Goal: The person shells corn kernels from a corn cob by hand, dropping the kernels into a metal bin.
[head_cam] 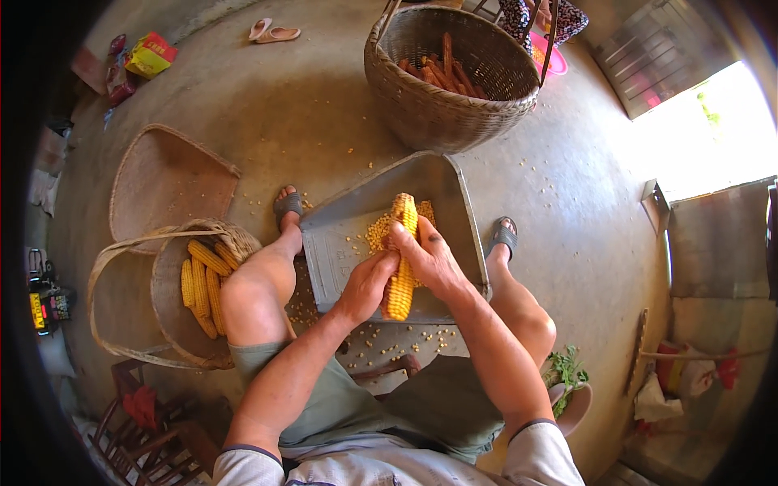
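Note:
A partly shelled corn cob point(402, 267) is gripped in both hands, in front of my lap. My left hand point(369, 284) holds it from the left side, thumb pressed along it. From the right, my right hand point(430, 255) grips its upper half, with the thumb across the kernels. Yellow rows still cover the side facing me; bare reddish-brown cob shows along the left edge. Below the hands lies a grey metal scoop-shaped pan point(331, 267) between my feet. Loose corn kernels point(378, 234) are heaped in it, partly hidden by the hands.
A wicker basket point(167, 304) with several corn cobs point(206, 285) stands by my left knee, near a woven scoop point(173, 176). Ahead, a large basket point(450, 121) contains stripped cobs point(447, 73). Beyond it, a person point(568, 18) sits by a pink basin point(558, 61). Kernels litter the concrete floor.

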Demonstrator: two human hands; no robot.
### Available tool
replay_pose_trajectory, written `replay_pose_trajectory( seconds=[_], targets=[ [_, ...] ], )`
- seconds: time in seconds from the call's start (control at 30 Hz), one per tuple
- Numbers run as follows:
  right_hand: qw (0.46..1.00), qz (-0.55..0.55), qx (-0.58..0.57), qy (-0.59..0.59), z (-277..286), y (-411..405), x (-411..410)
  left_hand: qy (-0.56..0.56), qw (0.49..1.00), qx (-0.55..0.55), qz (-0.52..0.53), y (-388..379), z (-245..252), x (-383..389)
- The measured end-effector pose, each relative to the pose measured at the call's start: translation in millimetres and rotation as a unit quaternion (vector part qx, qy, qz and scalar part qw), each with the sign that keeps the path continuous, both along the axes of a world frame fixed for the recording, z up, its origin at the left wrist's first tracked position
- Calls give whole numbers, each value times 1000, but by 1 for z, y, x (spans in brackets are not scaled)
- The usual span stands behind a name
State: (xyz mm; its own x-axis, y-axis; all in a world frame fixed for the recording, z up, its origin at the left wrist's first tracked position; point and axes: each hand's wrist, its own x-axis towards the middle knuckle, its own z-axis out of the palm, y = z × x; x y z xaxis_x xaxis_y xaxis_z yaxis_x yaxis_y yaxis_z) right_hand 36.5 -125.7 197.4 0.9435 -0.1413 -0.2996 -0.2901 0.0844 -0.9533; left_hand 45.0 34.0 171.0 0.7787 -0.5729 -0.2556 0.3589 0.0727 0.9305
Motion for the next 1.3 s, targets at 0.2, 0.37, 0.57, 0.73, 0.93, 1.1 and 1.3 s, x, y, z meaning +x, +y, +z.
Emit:
replay_pose_trajectory(
  seconds=[0.2, 0.37, 0.57, 0.73, 0.93, 1.1, 1.3],
  targets=[
    [991, -126, 44, 17, -10, 7, 18, 86, 996, 2, 20, -2, 12, 2],
    [987, -159, 3, 21, 5, 5, 23, -107, 990, 96, -14, -4, 28, 0],
    [990, -133, -2, 54, -4, 6, 23, -98, 993, 60, 29, -9, 9, -13],
    [987, -150, 52, 40, -4, 9, 24, -67, 996, 11, 50, -7, 7, -16],
    [988, -149, 36, 25, -2, 6, 21, -16, 998, -22, 64, -8, 5, -14],
    [966, -239, 90, 43, -6, 1, 23, 51, 996, 73, -11, -2, 29, -7],
    [964, -222, 145, 16, -1, 3, 24, -87, 994, 60, 36, -9, 18, -19]
  ],
)
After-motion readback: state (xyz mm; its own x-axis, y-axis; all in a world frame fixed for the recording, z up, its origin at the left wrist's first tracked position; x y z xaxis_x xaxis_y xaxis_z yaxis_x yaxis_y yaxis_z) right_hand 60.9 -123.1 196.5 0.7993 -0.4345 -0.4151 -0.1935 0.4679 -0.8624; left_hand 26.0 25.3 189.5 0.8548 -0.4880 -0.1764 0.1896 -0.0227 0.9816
